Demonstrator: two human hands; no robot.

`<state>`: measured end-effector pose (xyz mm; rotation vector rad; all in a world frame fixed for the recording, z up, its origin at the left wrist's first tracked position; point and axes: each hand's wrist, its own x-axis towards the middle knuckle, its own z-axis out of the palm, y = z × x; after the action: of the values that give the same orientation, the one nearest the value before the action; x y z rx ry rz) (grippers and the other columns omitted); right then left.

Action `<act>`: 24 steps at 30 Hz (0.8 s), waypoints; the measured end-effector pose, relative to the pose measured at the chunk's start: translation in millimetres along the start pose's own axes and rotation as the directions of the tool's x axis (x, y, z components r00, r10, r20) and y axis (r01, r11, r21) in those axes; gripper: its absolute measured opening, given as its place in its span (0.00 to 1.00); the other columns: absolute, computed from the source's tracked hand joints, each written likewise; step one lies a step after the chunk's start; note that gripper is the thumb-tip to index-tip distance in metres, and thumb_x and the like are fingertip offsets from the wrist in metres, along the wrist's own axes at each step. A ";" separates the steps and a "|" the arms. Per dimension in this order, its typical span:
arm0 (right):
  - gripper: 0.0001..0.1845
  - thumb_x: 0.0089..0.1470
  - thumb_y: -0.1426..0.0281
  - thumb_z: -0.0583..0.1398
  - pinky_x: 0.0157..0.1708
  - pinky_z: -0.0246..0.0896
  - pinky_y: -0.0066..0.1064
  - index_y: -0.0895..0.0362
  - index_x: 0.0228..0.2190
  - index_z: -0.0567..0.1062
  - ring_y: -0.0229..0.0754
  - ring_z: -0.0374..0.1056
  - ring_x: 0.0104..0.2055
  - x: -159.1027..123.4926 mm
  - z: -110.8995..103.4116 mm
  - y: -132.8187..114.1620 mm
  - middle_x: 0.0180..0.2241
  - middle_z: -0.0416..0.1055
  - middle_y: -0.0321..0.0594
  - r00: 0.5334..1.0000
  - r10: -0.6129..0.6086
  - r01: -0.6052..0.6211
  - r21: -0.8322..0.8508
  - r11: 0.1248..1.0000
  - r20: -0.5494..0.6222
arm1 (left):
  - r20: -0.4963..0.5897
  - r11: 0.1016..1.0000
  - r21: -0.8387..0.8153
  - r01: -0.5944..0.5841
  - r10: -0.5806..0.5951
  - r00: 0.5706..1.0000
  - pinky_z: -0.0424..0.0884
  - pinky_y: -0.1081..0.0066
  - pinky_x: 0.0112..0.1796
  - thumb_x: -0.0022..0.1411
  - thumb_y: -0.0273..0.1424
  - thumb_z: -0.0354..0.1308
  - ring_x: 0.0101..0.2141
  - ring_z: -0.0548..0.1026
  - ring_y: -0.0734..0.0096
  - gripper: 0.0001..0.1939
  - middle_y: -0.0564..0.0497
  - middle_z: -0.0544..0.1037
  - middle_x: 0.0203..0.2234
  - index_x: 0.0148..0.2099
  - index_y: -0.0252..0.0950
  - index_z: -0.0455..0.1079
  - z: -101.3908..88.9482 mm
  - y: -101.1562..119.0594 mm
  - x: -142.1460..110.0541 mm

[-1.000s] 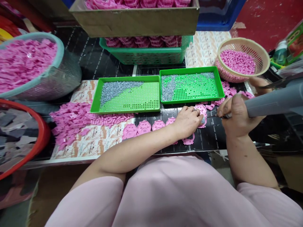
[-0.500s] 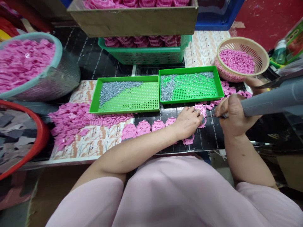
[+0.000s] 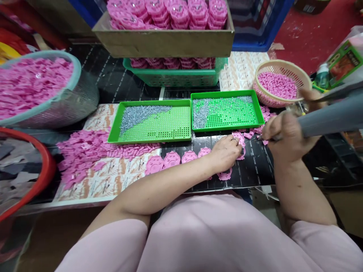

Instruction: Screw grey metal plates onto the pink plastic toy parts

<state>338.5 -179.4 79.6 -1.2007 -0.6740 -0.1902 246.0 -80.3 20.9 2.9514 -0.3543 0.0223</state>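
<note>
My left hand (image 3: 225, 154) bends its fingers over a pink plastic part (image 3: 242, 145) on the black table mat, pressing it down; the hand covers much of it. To its right, my right hand (image 3: 286, 138) is wrapped around a grey electric screwdriver (image 3: 331, 113). Its tip points left, a little apart from the part, and motion blurs it. Just below my left hand lies another pink part (image 3: 225, 174). Several flat pink parts (image 3: 172, 160) form a row to the left, some tucked behind my forearm.
Two green trays (image 3: 150, 141) hold small silvery screws (image 3: 141, 115). Loose pink pieces (image 3: 82, 151) are heaped at left. Beyond are a beige basket (image 3: 259, 68) of small pink pieces, a pale blue basket (image 3: 85, 102), a red-rimmed tub (image 3: 51, 170) and a box (image 3: 170, 43) of stacked pink parts.
My right hand has drawn the screwdriver back to the right, its tip away from the pink part. The left hand stays on the part. The view has tilted slightly upward.
</note>
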 end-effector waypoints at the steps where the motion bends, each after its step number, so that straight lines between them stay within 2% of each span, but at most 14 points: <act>1: 0.13 0.50 0.64 0.66 0.09 0.48 0.26 0.51 0.34 0.66 0.32 0.51 0.10 10.2 1.4 3.0 0.13 0.56 0.22 0.995 -0.074 0.075 0.024 0.997 -0.067 | 0.002 1.000 0.002 -0.002 0.002 1.000 0.66 0.62 0.41 0.66 0.30 0.53 0.43 0.70 0.58 0.10 0.42 0.75 0.38 0.43 0.31 0.73 0.2 -0.7 -0.3; 3: 0.17 0.49 0.61 0.66 0.08 0.45 0.25 0.51 0.29 0.63 0.32 0.50 0.10 29.4 3.6 15.1 0.12 0.55 0.21 0.962 -0.173 0.181 0.022 0.983 -0.210 | 0.007 1.000 0.005 0.001 -0.001 1.000 0.66 0.63 0.41 0.67 0.30 0.53 0.43 0.70 0.58 0.10 0.43 0.76 0.39 0.44 0.31 0.73 -0.1 -1.4 -1.0; 5: 0.19 0.48 0.60 0.67 0.08 0.45 0.24 0.51 0.30 0.62 0.32 0.50 0.10 42.7 4.6 32.5 0.12 0.55 0.20 0.940 -0.200 0.208 -0.002 0.978 -0.275 | 0.015 1.000 0.005 0.011 -0.011 1.000 0.66 0.63 0.40 0.67 0.30 0.52 0.43 0.70 0.59 0.10 0.43 0.76 0.39 0.44 0.32 0.72 -1.6 -1.3 -1.8; 9: 0.18 0.49 0.58 0.66 0.10 0.48 0.26 0.51 0.35 0.66 0.33 0.51 0.10 48.5 2.5 64.0 0.13 0.56 0.21 0.970 -0.172 0.160 -0.084 0.984 -0.170 | 0.023 1.000 -0.009 0.006 -0.006 1.000 0.65 0.63 0.41 0.67 0.30 0.53 0.43 0.70 0.60 0.11 0.43 0.75 0.41 0.48 0.30 0.70 -6.7 -2.2 -4.7; 14: 0.21 0.55 0.52 0.60 0.13 0.50 0.28 0.48 0.45 0.66 0.37 0.57 0.11 45.6 -2.4 78.7 0.13 0.52 0.21 0.981 -0.177 0.155 -0.241 0.958 -0.074 | 0.014 1.000 -0.004 0.012 -0.011 1.000 0.64 0.62 0.39 0.67 0.34 0.53 0.43 0.69 0.58 0.13 0.43 0.74 0.43 0.47 0.31 0.71 -9.6 -7.6 -8.3; 20: 0.17 0.55 0.54 0.61 0.11 0.49 0.27 0.49 0.40 0.66 0.37 0.60 0.12 46.8 -2.4 80.7 0.14 0.53 0.22 0.975 -0.210 0.185 -0.267 0.946 -0.069 | 0.051 0.999 -0.041 0.008 -0.006 0.999 0.63 0.61 0.40 0.67 0.33 0.53 0.45 0.68 0.57 0.12 0.44 0.75 0.43 0.45 0.32 0.73 -9.6 -9.1 -7.1; 24: 0.17 0.54 0.54 0.61 0.10 0.50 0.28 0.50 0.39 0.65 0.36 0.58 0.11 47.5 -0.7 79.9 0.15 0.56 0.23 0.975 -0.219 0.202 -0.259 0.945 -0.039 | 0.039 0.998 -0.055 0.009 -0.007 0.999 0.64 0.61 0.43 0.67 0.33 0.53 0.49 0.68 0.56 0.12 0.43 0.76 0.44 0.45 0.31 0.74 -9.7 -8.3 -5.8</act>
<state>414.6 -140.3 43.2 -1.3589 -0.7342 -0.5075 242.4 -69.3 28.9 2.9015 -0.3424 -0.0445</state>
